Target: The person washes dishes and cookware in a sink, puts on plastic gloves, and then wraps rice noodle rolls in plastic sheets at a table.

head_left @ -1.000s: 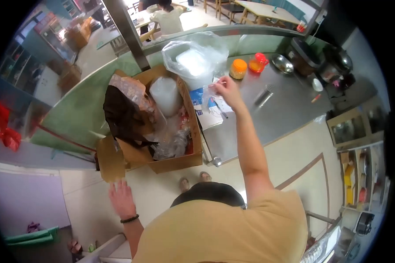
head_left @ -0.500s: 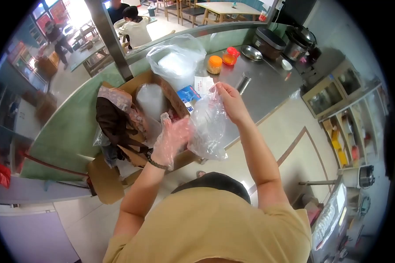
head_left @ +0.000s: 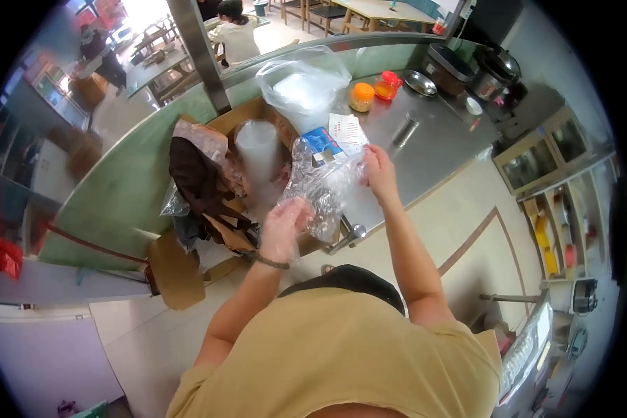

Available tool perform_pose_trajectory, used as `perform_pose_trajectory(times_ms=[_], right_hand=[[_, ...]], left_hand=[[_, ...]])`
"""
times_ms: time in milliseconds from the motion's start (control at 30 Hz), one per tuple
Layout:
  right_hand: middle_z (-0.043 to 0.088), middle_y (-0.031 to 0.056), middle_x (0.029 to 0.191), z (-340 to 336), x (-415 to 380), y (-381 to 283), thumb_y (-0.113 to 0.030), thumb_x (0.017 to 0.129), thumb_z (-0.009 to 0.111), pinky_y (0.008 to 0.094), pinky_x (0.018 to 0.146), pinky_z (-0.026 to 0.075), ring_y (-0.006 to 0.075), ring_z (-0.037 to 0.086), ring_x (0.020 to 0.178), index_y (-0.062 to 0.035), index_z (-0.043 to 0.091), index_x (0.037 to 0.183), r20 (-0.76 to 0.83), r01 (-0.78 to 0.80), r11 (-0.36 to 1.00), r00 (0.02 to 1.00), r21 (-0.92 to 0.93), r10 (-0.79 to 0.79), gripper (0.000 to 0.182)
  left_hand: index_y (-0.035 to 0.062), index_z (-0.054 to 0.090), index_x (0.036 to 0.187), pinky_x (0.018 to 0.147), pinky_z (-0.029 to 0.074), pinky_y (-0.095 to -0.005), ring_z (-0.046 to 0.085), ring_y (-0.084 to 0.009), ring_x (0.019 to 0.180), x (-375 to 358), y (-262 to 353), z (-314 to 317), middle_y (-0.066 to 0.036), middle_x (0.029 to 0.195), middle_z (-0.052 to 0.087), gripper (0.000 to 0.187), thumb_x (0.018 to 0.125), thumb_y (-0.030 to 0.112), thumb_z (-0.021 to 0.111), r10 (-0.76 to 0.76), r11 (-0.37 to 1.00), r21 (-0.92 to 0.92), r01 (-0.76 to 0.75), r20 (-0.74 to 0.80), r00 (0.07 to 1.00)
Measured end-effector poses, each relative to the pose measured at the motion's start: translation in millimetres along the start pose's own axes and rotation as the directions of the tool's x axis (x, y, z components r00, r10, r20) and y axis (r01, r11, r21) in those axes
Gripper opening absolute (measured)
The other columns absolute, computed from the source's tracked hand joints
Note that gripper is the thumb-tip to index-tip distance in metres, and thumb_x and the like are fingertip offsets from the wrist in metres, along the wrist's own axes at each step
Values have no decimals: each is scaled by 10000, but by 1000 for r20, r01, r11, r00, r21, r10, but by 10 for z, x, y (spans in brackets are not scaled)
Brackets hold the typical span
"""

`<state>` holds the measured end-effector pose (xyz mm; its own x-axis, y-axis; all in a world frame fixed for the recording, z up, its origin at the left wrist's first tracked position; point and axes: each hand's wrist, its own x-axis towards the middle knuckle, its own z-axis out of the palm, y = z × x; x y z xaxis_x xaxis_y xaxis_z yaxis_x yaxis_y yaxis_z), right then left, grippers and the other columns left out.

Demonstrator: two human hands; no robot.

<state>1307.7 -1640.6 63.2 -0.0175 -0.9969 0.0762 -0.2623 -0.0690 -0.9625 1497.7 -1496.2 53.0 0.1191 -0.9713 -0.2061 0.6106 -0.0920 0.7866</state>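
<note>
My left hand [head_left: 284,226] wears a thin clear plastic glove, with a dark beaded bracelet at the wrist. Its fingers are curled in on the lower left side of a crumpled piece of clear plastic [head_left: 334,191], which looks like another disposable glove. My bare right hand [head_left: 380,173] pinches the plastic's upper right edge between thumb and fingers. The sheet stretches between both hands, above the counter's front edge. Just behind it lie a blue box [head_left: 321,141] and a printed white card [head_left: 345,128]. Exactly how my left fingers grip is blurred.
An open cardboard box [head_left: 235,117] at left holds a stack of clear cups [head_left: 256,143] and a dark brown cloth [head_left: 191,177]. On the steel counter [head_left: 439,132] stand a white plastic bag [head_left: 303,90], an orange-lidded jar [head_left: 361,97], a red-lidded jar [head_left: 387,85] and a metal canister [head_left: 405,130].
My left hand has gone from outstretched fingers to curled ones on the plastic. The plastic, which hung down from my right hand, is now spread sideways between both hands. The view has shifted slightly.
</note>
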Motion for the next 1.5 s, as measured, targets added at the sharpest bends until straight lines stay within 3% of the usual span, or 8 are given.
perform_pose_trajectory(times_ms=[67, 133, 333, 400, 500, 933, 1300, 1500], right_hand=[[592, 116, 866, 29, -18, -79, -187, 834, 532, 327, 690, 442, 200, 573, 794, -21, 560, 1029, -24, 54, 999, 998, 7, -54, 257], [571, 130, 953, 17, -263, -501, -144, 755, 609, 355, 731, 445, 274, 566, 868, -45, 527, 1060, -196, 551, 544, 565, -633, -801, 331], [557, 122, 874, 279, -947, -812, -164, 695, 669, 363, 662, 463, 294, 560, 815, -63, 553, 905, 397, 737, 610, 673, -292, -624, 260], [558, 114, 874, 286, -908, -773, -165, 703, 664, 366, 645, 463, 292, 561, 803, -66, 562, 890, 413, 720, 620, 691, -312, -594, 235], [576, 111, 839, 256, -785, -636, -160, 738, 637, 383, 628, 462, 301, 569, 745, -62, 574, 858, 431, 742, 566, 670, -360, -605, 167], [563, 105, 651, -365, -817, -371, -173, 795, 621, 308, 524, 421, 213, 528, 549, -24, 575, 780, 102, 217, 883, 976, -417, -192, 156], [541, 3, 679, -1168, -1814, -95, -130, 799, 635, 216, 533, 392, 64, 468, 582, -27, 575, 822, -23, -147, 897, 985, 416, 172, 121], [546, 3, 700, -1677, -2539, 25, -190, 863, 553, 208, 536, 407, 76, 482, 593, -15, 567, 845, -382, -124, 989, 920, -74, 87, 176]], left_hand=[[13, 576, 910, 750, 471, -270, 571, -130, 781, 47, 29, -28, -44, 862, 595, 118, 855, 116, 552, -12, 998, -63, 11, -29, 1000], [19, 574, 908, 749, 473, -279, 573, -133, 802, 83, 15, -42, -42, 869, 597, 103, 854, 102, 546, -8, 982, -187, -14, -115, 993], [13, 409, 1225, 772, 453, -307, 550, -191, 885, 62, 3, 51, -85, 1066, 539, 457, 891, 313, 492, 235, 862, 436, -257, 107, 966], [2, 345, 1274, 888, 390, -329, 504, -198, 975, -64, 244, 360, -103, 1159, 476, 660, 881, 532, 370, -67, 919, -371, 132, 181, 981], [-14, 275, 1316, 975, 315, -347, 433, -236, 1112, -14, 196, 285, -126, 1237, 422, 820, 839, 652, 256, -78, 961, -246, 124, 190, 979], [-7, 356, 1288, 921, 350, -333, 487, -245, 1085, -46, -108, 437, -137, 1213, 486, 798, 838, 645, 265, -302, 953, 114, 281, 259, 917], [2, 549, 1054, 712, 433, -243, 559, -106, 789, -263, -757, 1247, -32, 901, 587, 248, 899, 187, 493, -293, 889, 457, 18, 539, 790], [19, 542, 1070, 689, 446, -239, 585, -134, 801, -697, -1122, 1628, -50, 933, 599, 292, 905, 251, 479, -363, 836, 546, -61, 632, 685]])
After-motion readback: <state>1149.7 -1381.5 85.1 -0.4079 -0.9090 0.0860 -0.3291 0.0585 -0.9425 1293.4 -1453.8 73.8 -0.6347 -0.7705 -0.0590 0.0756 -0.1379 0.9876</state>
